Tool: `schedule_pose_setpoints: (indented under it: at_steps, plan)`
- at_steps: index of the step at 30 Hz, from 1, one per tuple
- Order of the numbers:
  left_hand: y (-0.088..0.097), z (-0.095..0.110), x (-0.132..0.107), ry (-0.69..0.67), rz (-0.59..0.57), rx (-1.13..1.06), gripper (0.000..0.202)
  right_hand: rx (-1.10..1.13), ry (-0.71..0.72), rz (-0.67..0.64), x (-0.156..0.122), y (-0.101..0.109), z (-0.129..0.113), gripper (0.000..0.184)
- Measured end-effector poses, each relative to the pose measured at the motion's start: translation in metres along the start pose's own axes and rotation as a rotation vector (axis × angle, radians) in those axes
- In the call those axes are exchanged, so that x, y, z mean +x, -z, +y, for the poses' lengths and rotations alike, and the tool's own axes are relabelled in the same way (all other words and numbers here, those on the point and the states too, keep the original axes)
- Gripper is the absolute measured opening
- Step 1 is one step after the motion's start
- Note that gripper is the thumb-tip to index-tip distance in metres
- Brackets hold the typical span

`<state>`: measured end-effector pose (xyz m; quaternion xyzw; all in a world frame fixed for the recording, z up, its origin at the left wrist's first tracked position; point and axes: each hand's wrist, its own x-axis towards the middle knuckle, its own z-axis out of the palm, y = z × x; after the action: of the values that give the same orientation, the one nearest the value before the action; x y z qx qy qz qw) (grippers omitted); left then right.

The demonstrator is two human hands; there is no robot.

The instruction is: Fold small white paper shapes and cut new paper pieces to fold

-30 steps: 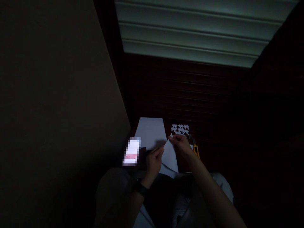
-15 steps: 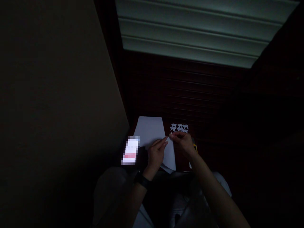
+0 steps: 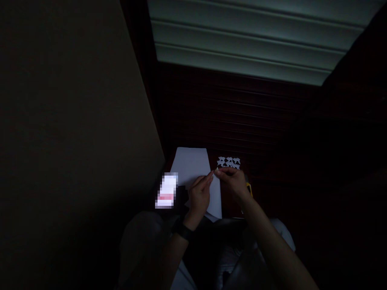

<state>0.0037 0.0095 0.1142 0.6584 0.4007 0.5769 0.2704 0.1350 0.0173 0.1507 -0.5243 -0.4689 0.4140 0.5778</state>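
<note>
Both hands meet over a small dark red table, their fingertips close together. Between them is a small white piece of paper (image 3: 217,170), mostly hidden by the fingers. My right hand (image 3: 234,180) is closed in a pinch on it. My left hand (image 3: 199,195), with a dark band on the wrist, has its fingers drawn together at the same piece; its grip is partly hidden. Beneath the hands lies a white sheet of paper (image 3: 215,201) with a bent near edge. Several small folded paper pieces (image 3: 229,162) sit in rows just beyond my right hand.
More white paper (image 3: 190,161) lies at the table's back left. A lit, blurred-out phone screen (image 3: 167,190) is at the left. A yellow and black object (image 3: 249,188) shows partly behind my right wrist. A wall (image 3: 90,100) rises on the left, and a slatted panel (image 3: 242,44) stands ahead.
The hands stay nearly in place, with small finger movements at the paper piece. The sheet beneath them has shifted slightly, its near edge now lying flatter.
</note>
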Motion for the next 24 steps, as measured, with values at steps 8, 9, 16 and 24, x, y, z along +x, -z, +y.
schedule_pose_setpoints:
  at_steps: [8, 9, 16, 24]
  plan:
    - [0.002, 0.003, 0.0, 0.029, 0.033, 0.023, 0.024, 0.013, -0.019, -0.037, 0.003, 0.004, 0.006, 0.028]
    - [0.002, 0.003, 0.0, 0.039, 0.04, 0.03, 0.024, 0.013, -0.02, -0.032, 0.003, 0.004, 0.006, 0.028]
    - [0.004, 0.0, 0.001, 0.103, 0.078, 0.079, 0.023, 0.046, -0.083, -0.201, -0.01, 0.008, 0.007, 0.035]
    - [0.003, 0.0, 0.0, 0.109, 0.051, 0.039, 0.024, 0.069, -0.113, -0.136, -0.024, 0.01, 0.023, 0.027]
